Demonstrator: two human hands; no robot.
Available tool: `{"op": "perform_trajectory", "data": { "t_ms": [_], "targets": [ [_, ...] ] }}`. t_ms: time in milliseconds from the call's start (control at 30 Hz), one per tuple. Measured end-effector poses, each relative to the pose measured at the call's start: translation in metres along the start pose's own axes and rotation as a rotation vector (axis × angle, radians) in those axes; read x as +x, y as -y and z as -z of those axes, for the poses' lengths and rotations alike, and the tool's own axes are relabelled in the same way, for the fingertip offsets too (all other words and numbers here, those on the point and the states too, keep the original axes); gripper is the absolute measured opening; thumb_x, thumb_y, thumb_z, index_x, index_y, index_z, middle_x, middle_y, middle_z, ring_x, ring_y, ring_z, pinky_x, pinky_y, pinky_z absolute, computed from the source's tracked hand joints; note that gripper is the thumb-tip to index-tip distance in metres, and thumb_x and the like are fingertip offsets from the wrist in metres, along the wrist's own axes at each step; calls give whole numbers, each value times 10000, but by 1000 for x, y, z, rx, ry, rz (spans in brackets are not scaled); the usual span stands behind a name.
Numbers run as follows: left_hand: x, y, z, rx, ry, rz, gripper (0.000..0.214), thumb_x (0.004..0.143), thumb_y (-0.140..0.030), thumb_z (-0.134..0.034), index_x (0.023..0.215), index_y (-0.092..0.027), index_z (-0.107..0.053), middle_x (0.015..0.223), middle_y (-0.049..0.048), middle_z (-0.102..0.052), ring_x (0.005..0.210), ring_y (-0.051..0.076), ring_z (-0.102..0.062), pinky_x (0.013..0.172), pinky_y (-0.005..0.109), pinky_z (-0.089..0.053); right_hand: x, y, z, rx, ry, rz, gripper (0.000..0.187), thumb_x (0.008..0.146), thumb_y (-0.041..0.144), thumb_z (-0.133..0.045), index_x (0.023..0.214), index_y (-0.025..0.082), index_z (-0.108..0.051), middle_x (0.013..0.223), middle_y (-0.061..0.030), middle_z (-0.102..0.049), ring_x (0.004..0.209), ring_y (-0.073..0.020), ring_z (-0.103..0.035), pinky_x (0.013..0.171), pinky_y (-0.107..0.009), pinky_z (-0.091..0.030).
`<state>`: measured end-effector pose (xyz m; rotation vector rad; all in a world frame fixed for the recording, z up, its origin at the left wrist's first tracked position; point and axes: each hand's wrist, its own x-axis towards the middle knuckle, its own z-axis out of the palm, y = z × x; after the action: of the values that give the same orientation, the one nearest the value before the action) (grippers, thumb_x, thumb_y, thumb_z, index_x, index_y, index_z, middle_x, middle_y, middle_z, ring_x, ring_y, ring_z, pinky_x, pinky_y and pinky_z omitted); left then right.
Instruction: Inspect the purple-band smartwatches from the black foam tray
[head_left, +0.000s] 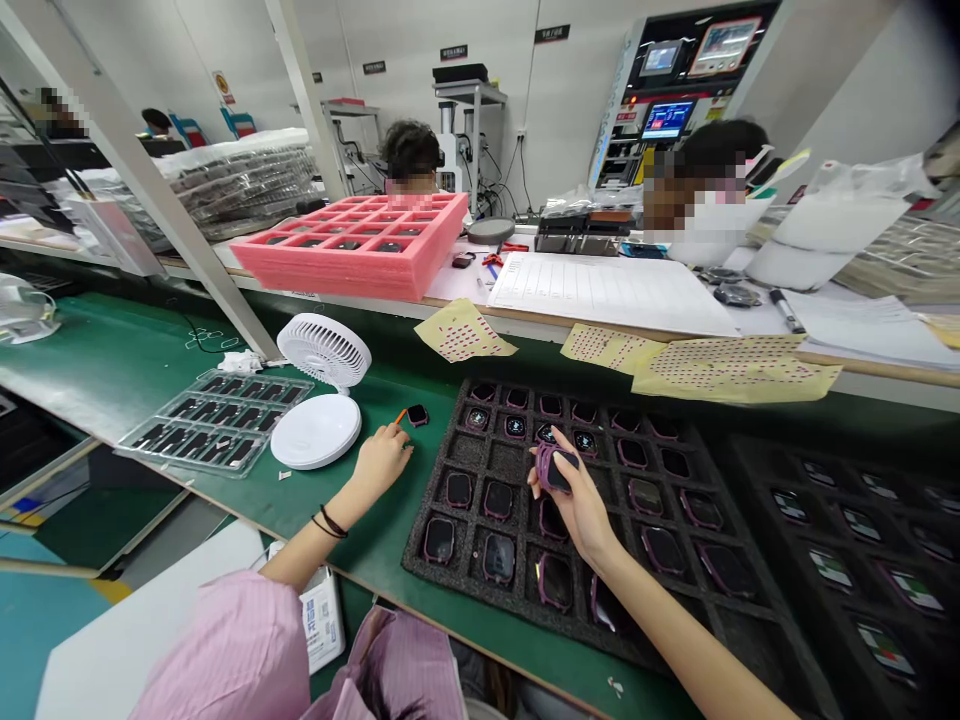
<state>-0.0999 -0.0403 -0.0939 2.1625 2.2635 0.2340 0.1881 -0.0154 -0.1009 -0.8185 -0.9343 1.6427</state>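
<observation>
My right hand point(579, 500) is closed around a purple-framed smartwatch point(553, 468), raised over a black foam tray point(469, 455). More than one watch piece may be stacked in that grip; I cannot tell. Smartwatches with dark screens fill many of the tray's compartments, and several in the second row show lit dials, such as this lit smartwatch point(515, 427). On the green bench, my left hand point(382, 462) has its fingers curled at a thin orange stick point(401, 416). The stick's tip lies beside a small dark watch point(418, 414), left of the tray.
A white fan point(315, 430) stands left of my left hand, beside a clear tray of black parts point(217, 420). A second foam tray point(757, 460) lies at right. Pink foam trays point(337, 270) and paper sheets point(600, 290) occupy the shelf; two people sit beyond it.
</observation>
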Motion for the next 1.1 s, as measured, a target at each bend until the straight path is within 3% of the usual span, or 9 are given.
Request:
{"op": "perform_trajectory", "data": {
  "t_ms": [167, 467, 633, 700, 800, 933, 1100],
  "targets": [
    [-6, 3, -13, 147, 47, -80, 257, 904, -162, -413, 831, -92, -649, 902, 175, -649, 888, 274, -610, 704, 338, -450, -2, 0, -3, 23, 1, -19, 578, 823, 391, -605, 1360, 276, -425, 990, -31, -648, 639, -148, -566, 608, -319, -449],
    [1, 3, -14, 226, 57, -186, 243, 817, 16, -405, 735, -100, -602, 821, 158, -637, 823, 260, -622, 693, 334, -447, -2, 4, -7, 127, 79, -106, 537, 831, 361, -589, 1342, 254, -465, 962, -46, -663, 633, -158, -584, 564, -306, -422],
    [4, -9, 4, 145, -58, -227, 250, 913, -91, -379, 905, -121, -627, 935, 132, -668, 918, 230, -628, 785, 325, -481, 0, 7, -8, 192, 140, -236, 501, 832, 369, -554, 1304, 209, -506, 924, -71, -676, 604, -168, -572, 533, -300, -391],
    [3, -26, 15, -62, -191, -351, 246, 952, -185, -383, 982, -158, -625, 1004, 98, -672, 965, 190, -620, 851, 306, -484, 2, 8, -7, 209, 189, -298, 476, 834, 373, -538, 1274, 191, -528, 910, -80, -678, 591, -171, -567, 520, -300, -380],
    [2, -60, 29, -468, -318, -691, 208, 942, -223, -450, 993, -179, -647, 969, 80, -690, 932, 159, -636, 834, 276, -513, 3, 7, -5, 237, 280, -386, 426, 835, 374, -525, 1211, 176, -559, 877, -77, -675, 578, -175, -566, 504, -295, -367],
    [6, -94, 33, -630, -251, -960, 199, 919, -194, -485, 1000, -189, -666, 946, 92, -714, 963, 171, -651, 855, 283, -529, 3, 5, -3, 247, 386, -446, 310, 834, 387, -518, 1041, 179, -617, 761, -38, -645, 572, -173, -554, 498, -287, -360],
    [12, -103, 31, -540, -148, -1037, 246, 926, -186, -434, 1007, -191, -666, 1006, 115, -710, 1004, 190, -643, 907, 322, -523, 2, 5, -3, 238, 482, -483, 264, 824, 416, -526, 793, 165, -603, 619, -20, -580, 549, -172, -537, 497, -288, -353]
  ]
}}
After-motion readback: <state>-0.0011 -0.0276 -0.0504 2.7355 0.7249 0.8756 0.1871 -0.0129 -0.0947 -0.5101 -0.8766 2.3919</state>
